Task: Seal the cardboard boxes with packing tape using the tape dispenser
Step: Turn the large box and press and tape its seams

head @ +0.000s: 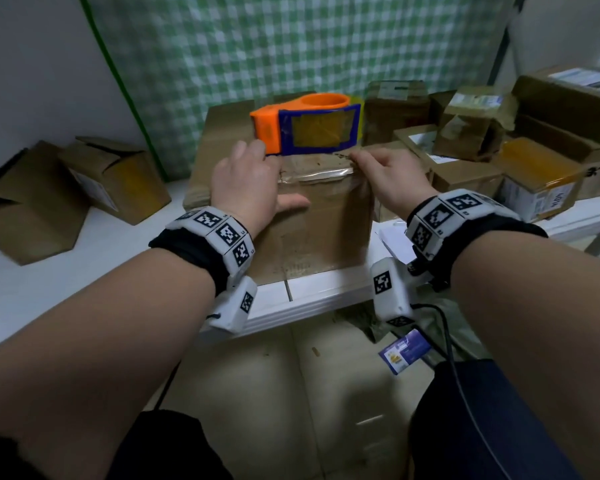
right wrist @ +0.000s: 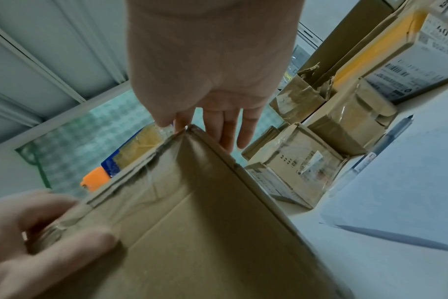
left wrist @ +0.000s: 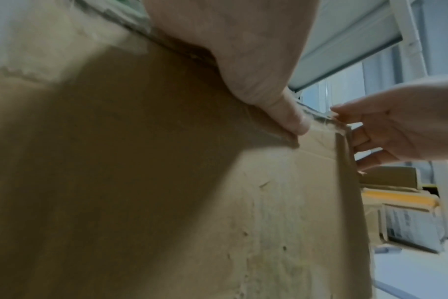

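Note:
A brown cardboard box (head: pixel 312 230) stands at the front edge of the white table (head: pixel 66 278). An orange and blue tape dispenser (head: pixel 305 128) lies on top of it, also seen in the right wrist view (right wrist: pixel 115 161). A shiny strip of tape (head: pixel 316 174) runs along the box's top front edge. My left hand (head: pixel 257 178) straddles that edge at the left end, its thumb (left wrist: pixel 284 113) flat on the front face and its fingers over the top beside the dispenser. My right hand (head: pixel 364 159) pinches the box's top right corner (right wrist: pixel 189 129) with thumb and forefinger, the other fingers straight.
Two opened boxes (head: pixel 84 188) lie at the left of the table. A pile of taped parcels (head: pixel 499 150) crowds the right side. A white sheet (right wrist: pixel 396 202) and a pen (right wrist: pixel 386 145) lie right of the box. A green checked curtain (head: pixel 291 46) hangs behind.

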`<move>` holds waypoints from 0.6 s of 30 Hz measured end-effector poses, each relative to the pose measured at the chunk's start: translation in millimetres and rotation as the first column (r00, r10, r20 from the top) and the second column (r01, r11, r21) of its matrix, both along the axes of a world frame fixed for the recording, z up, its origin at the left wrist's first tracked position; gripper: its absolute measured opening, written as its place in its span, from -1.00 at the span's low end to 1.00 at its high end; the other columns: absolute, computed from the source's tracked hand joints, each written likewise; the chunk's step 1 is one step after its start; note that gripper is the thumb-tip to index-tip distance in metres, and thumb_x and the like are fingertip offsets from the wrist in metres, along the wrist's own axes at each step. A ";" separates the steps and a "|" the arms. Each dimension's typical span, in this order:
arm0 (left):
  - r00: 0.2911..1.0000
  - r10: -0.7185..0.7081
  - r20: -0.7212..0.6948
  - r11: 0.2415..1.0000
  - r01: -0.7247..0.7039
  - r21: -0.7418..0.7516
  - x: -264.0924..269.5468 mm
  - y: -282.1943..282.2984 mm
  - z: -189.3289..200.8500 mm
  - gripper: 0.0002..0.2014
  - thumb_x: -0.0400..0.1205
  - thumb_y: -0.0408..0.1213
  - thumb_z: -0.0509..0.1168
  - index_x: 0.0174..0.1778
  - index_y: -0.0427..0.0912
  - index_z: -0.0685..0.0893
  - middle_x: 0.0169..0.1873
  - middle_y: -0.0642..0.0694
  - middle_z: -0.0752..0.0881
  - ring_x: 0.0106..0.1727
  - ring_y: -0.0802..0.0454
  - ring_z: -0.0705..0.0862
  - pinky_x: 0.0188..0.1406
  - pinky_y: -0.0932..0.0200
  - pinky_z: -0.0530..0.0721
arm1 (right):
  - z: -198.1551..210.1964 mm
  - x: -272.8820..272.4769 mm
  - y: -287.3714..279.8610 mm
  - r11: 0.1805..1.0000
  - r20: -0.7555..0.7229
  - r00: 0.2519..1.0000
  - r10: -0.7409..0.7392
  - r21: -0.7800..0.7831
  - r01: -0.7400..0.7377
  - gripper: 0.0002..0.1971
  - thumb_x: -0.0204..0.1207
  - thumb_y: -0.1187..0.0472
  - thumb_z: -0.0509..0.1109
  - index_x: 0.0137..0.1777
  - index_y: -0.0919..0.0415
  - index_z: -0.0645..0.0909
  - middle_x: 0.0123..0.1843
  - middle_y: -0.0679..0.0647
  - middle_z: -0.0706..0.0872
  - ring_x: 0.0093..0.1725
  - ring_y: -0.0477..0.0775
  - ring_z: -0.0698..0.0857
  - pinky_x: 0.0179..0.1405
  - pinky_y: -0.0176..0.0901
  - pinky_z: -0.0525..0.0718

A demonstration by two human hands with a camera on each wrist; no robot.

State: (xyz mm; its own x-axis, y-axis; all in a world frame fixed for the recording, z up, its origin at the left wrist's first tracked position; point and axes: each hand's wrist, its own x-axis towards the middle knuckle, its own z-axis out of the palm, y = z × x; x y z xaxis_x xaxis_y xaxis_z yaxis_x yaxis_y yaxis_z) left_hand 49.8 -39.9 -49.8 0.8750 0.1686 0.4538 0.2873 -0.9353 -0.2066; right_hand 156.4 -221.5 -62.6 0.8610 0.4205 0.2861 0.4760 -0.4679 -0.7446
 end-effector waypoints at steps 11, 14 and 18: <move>0.992 -0.074 0.105 0.997 0.077 -0.022 28.8 -26.6 -0.2 -0.29 0.49 0.38 -0.07 -0.04 -0.17 0.71 -0.11 -0.15 0.61 0.03 -0.21 0.52 -0.10 -0.02 0.37 | 5.6 2.9 -11.6 0.992 -0.108 0.987 0.122 0.037 -0.118 -0.49 0.76 -0.06 -0.10 0.28 0.03 0.69 0.39 0.03 0.64 0.38 0.06 0.54 0.44 -0.07 0.38; 0.974 -0.104 0.201 0.994 0.099 0.036 32.9 -25.2 -11.7 -0.32 0.50 0.36 0.00 -0.17 -0.21 0.72 -0.23 -0.17 0.64 -0.07 -0.23 0.57 -0.08 -0.07 0.43 | 0.7 8.1 -12.1 0.989 -0.105 0.985 0.140 0.055 -0.135 -0.49 0.76 -0.05 -0.11 0.28 0.01 0.69 0.40 0.01 0.63 0.40 0.04 0.53 0.49 -0.01 0.37; 0.974 -0.113 0.197 0.987 0.088 0.132 30.0 -25.6 -11.1 -0.36 0.45 0.37 0.06 -0.28 -0.20 0.70 -0.32 -0.15 0.64 -0.19 -0.19 0.61 -0.13 -0.03 0.54 | -0.4 9.2 -9.9 0.986 -0.132 0.979 0.156 0.082 -0.146 -0.50 0.75 -0.07 -0.10 0.30 -0.01 0.68 0.41 0.02 0.62 0.40 0.07 0.54 0.51 0.04 0.37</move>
State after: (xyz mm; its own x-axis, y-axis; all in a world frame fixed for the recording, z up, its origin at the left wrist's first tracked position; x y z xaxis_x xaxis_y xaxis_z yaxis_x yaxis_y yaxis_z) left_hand 79.9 -65.5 -61.0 0.7719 0.0174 0.6356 0.2412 -0.9329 -0.2674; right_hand 165.6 -231.4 -62.9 0.8222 0.5317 0.2031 0.4277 -0.3416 -0.8369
